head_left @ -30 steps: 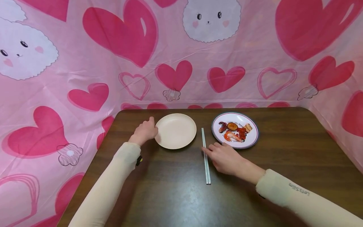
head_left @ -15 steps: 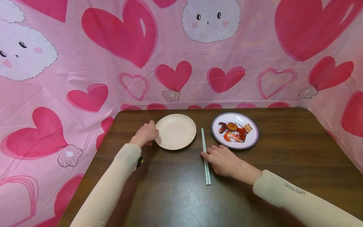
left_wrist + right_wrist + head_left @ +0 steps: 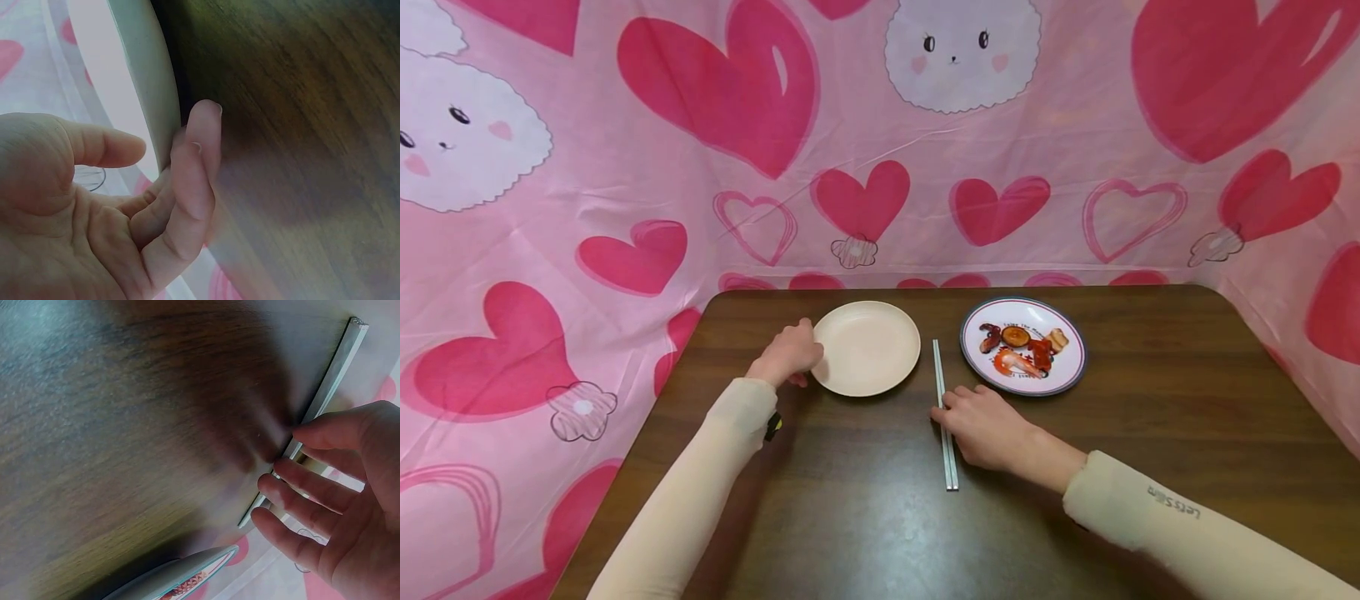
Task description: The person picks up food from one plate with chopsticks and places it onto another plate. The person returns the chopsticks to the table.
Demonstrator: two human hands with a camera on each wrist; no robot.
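Observation:
At the left of the table, a plain cream plate (image 3: 867,348) lies with my left hand (image 3: 786,354) at its left rim. The left wrist view has the thumb (image 3: 115,148) over the plate's rim (image 3: 153,81) and curled fingers low at its outer side. To the right, my right hand (image 3: 985,427) pinches a pair of pale silver chopsticks (image 3: 938,371) around mid-length. Its thumb (image 3: 331,430) sits on one side of the chopsticks (image 3: 334,372), with fingers on the other. The pair lies lengthwise, side by side, on the table.
A white plate with a blue rim (image 3: 977,315) stands right of the chopsticks, bearing a shrimp (image 3: 1017,363) and several other food pieces. The brown wooden table (image 3: 850,500) ends at a pink heart-patterned cloth (image 3: 760,225) behind and at both sides.
My right hand has slid slightly toward the near end of the chopsticks. My left hand has shifted a little at the cream plate's rim; the plates stay put.

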